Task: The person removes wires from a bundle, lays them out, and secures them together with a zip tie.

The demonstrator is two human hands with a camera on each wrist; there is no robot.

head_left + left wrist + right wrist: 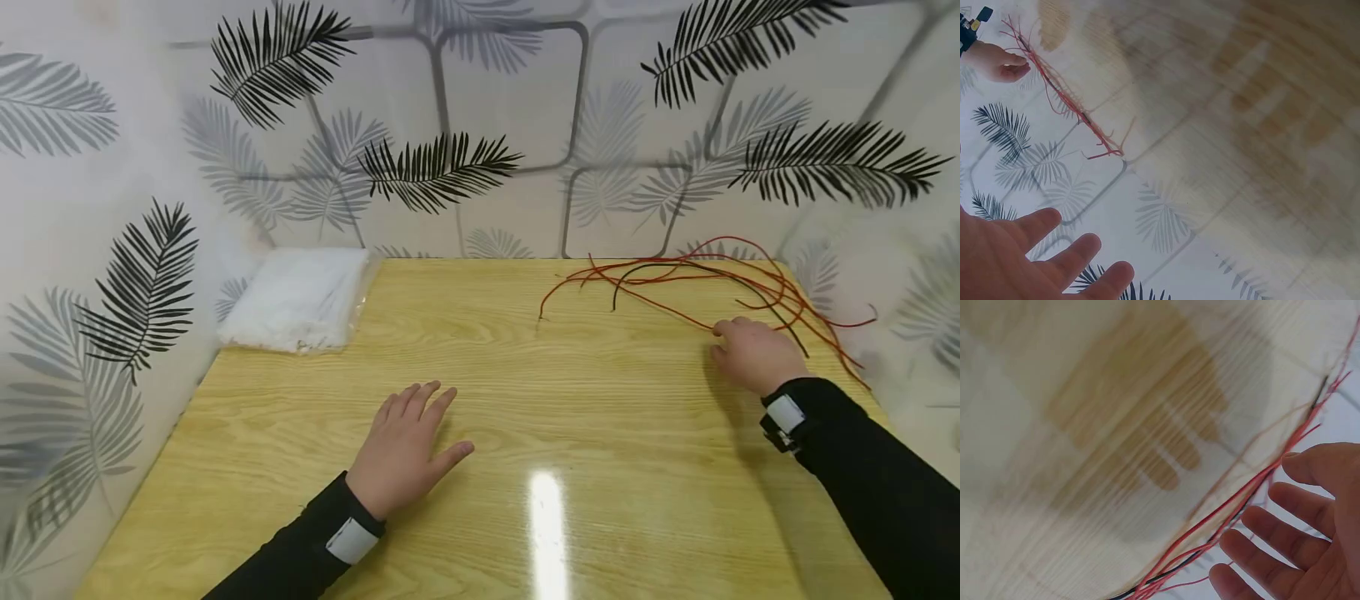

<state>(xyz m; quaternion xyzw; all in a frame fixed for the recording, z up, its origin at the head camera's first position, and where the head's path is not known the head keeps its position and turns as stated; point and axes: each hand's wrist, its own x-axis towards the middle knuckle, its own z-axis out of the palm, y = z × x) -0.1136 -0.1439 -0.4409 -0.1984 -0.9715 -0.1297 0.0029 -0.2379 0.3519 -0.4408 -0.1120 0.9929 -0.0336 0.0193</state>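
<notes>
Several thin red wires (675, 277) and a black wire (750, 287) lie in a loose tangle at the table's back right. My right hand (759, 354) is at the near side of this tangle, its fingertips by one red wire. In the right wrist view, the right hand's fingers (1285, 519) are spread and loosely bent beside the bundle, and the thumb is close to the wires; whether it touches them is unclear. Further left, my left hand (401, 450) hovers low over the table or rests on it, palm down, fingers spread, holding nothing.
At the back left of the wooden table (480, 358) lies a clear plastic bag (300, 300) with white contents. A leaf-patterned wall covering (510, 125) rises behind the table and along its sides. Some wire ends overhang the right table edge.
</notes>
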